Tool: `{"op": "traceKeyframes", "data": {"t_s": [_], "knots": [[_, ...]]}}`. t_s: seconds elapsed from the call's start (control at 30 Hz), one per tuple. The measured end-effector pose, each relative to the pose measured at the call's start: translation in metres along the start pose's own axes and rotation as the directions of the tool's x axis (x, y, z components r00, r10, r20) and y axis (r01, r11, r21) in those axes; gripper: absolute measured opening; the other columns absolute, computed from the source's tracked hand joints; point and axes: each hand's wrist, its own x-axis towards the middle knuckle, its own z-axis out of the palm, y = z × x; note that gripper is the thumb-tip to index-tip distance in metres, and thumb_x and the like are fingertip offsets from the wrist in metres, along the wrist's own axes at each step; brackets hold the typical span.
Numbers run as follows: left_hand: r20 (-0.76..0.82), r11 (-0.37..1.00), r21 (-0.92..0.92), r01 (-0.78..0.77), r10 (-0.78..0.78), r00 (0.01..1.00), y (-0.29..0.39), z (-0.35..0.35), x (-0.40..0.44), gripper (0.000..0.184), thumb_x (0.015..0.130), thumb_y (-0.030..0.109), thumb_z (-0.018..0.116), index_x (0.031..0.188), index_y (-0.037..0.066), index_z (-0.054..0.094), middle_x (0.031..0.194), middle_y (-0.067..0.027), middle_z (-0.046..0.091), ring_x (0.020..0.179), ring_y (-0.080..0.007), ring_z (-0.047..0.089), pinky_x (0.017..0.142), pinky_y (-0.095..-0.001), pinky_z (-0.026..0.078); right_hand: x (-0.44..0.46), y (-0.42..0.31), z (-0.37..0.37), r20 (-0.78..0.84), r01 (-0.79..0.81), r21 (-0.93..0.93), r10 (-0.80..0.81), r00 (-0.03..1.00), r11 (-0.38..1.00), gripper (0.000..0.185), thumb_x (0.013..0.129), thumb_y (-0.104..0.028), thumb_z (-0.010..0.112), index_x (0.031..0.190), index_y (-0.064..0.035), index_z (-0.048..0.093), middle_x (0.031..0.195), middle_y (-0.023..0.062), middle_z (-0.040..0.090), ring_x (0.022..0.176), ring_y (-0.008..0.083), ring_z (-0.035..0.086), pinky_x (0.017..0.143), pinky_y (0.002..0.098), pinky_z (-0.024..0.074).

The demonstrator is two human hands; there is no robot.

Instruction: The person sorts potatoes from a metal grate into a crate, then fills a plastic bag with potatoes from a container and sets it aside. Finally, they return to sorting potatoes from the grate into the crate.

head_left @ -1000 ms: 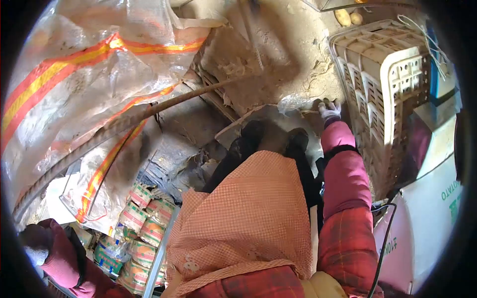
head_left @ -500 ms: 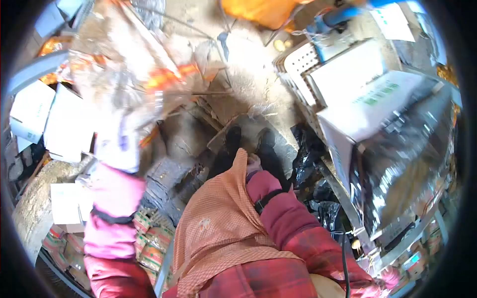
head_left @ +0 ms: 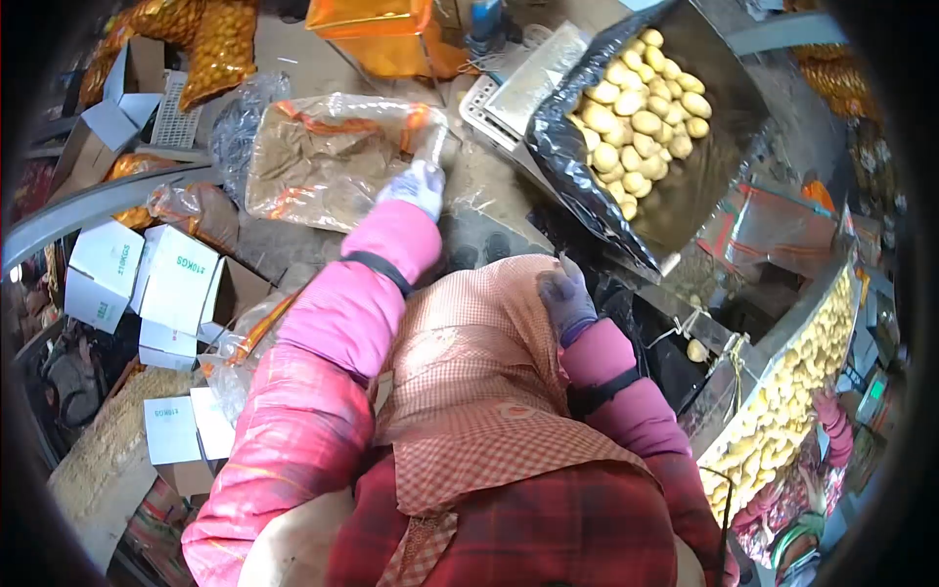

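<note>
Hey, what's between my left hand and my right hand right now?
In the head view, a patch of floor, your dark shoes and the edge of your checked apron lie between your left hand and right hand.

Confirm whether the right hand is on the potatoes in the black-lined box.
No, the right hand is at the checked apron's edge, apart from the potatoes in the black-lined box.

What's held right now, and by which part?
Left hand: apparently on the image-right edge of the clear plastic bag; a closed grip can't be confirmed. Right hand: open beside the apron, nothing visibly held.
</note>
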Motion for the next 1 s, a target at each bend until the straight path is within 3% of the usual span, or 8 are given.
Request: {"op": "traceKeyframes", "data": {"t_s": [0.07, 0.13, 0.4, 0.57, 0.67, 0.7, 0.8, 1.0], "knots": [[0.062, 0.994, -0.022, -0.109, 0.110, 0.992, 0.016, 0.026, -0.025, 0.046, 0.089, 0.050, 0.039, 0.101, 0.008, 0.055, 0.098, -0.0239, 0.061, 0.091, -0.0406, 0.059, 0.082, -0.0482, 0.044, -0.024, 0.016, -0.011, 0.101, -0.287, 0.130, 0.275, 0.956, 0.949, 0.039, 0.078, -0.007, 0.065, 0.116, -0.0043, 0.055, 0.117, 0.0136, 0.052, 0.106, 0.0212, 0.053, 0.090, 0.0252, 0.0414], [0.108, 0.992, -0.024, -0.123, 0.124, 0.986, 0.020, 0.050, -0.036, 0.046, 0.089, 0.050, 0.040, 0.105, 0.009, 0.054, 0.098, -0.0242, 0.061, 0.091, -0.0406, 0.059, 0.082, -0.0483, 0.044, -0.039, 0.005, -0.027, 0.092, -0.381, 0.134, 0.371, 0.924, 0.915, 0.023, 0.079, -0.021, 0.063, 0.102, -0.0144, 0.063, 0.127, 0.0259, 0.045, 0.119, 0.0409, 0.043, 0.100, 0.0388, 0.0371], [0.005, 0.981, 0.092, -0.171, 0.171, 0.985, -0.012, -0.014, -0.005, 0.047, 0.086, 0.044, 0.049, 0.117, 0.010, 0.052, 0.107, -0.0207, 0.060, 0.098, -0.0385, 0.057, 0.083, -0.0442, 0.045, -0.062, -0.057, -0.069, -0.085, -0.416, 0.220, 0.443, 0.893, 0.882, 0.021, 0.082, -0.018, 0.060, 0.100, -0.0059, 0.066, 0.116, 0.0176, 0.055, 0.113, 0.0297, 0.049, 0.098, 0.0330, 0.0385], [-0.332, 0.890, 0.306, -0.337, 0.431, 0.839, -0.028, -0.050, -0.009, 0.040, 0.084, 0.033, 0.056, 0.116, 0.008, 0.055, 0.106, -0.0194, 0.061, 0.098, -0.0363, 0.058, 0.085, -0.0405, 0.046, -0.045, -0.115, -0.145, 0.184, -0.411, 0.869, 0.592, 0.785, 0.274, 0.045, 0.093, -0.036, 0.047, 0.124, -0.0039, 0.049, 0.112, 0.0101, 0.056, 0.096, 0.0234, 0.059, 0.087, 0.0383, 0.0462], [-0.359, 0.489, -0.546, -0.680, 0.597, 0.718, 0.020, -0.030, -0.027, 0.029, 0.087, 0.010, 0.059, 0.115, 0.006, 0.056, 0.096, -0.0085, 0.063, 0.091, -0.0209, 0.060, 0.079, -0.0323, 0.048, -0.036, -0.150, -0.188, 0.044, -0.207, 0.918, 0.432, 0.901, 0.339, 0.059, 0.092, -0.046, 0.045, 0.134, -0.0062, 0.038, 0.119, 0.0128, 0.052, 0.100, 0.0258, 0.059, 0.085, 0.0341, 0.0452], [0.110, 0.405, -0.902, -0.152, 0.555, 0.825, 0.062, -0.061, -0.083, 0.028, 0.092, 0.018, 0.054, 0.117, 0.006, 0.055, 0.099, -0.0063, 0.061, 0.094, -0.0182, 0.058, 0.080, -0.0314, 0.047, -0.029, -0.166, -0.201, 0.005, -0.137, 0.934, 0.369, 0.929, 0.331, 0.055, 0.093, -0.044, 0.047, 0.134, -0.0084, 0.038, 0.116, 0.0108, 0.054, 0.097, 0.0242, 0.060, 0.082, 0.0332, 0.0458], [0.444, 0.165, -0.869, 0.467, 0.676, 0.587, 0.147, -0.054, -0.137, 0.051, 0.089, 0.049, 0.049, 0.129, 0.018, 0.043, 0.118, -0.0092, 0.055, 0.099, -0.0270, 0.058, 0.080, -0.0446, 0.049, -0.027, -0.203, -0.227, -0.071, -0.064, 0.919, 0.322, 0.944, 0.389, 0.049, 0.095, -0.033, 0.047, 0.138, -0.0114, 0.035, 0.121, 0.0093, 0.054, 0.094, 0.0232, 0.062, 0.076, 0.0301, 0.0478], [0.490, 0.158, -0.785, 0.599, 0.750, 0.444, 0.209, -0.042, -0.150, 0.044, 0.091, 0.043, 0.047, 0.121, 0.012, 0.051, 0.109, -0.0132, 0.060, 0.065, -0.0211, 0.061, 0.052, -0.0292, 0.049, -0.135, -0.123, -0.303, -0.391, 0.034, 0.816, 0.507, 0.769, 0.578, 0.041, 0.094, -0.029, 0.049, 0.122, 0.0007, 0.049, 0.119, 0.0122, 0.054, 0.093, 0.0179, 0.061, 0.076, 0.0274, 0.0485]]}}
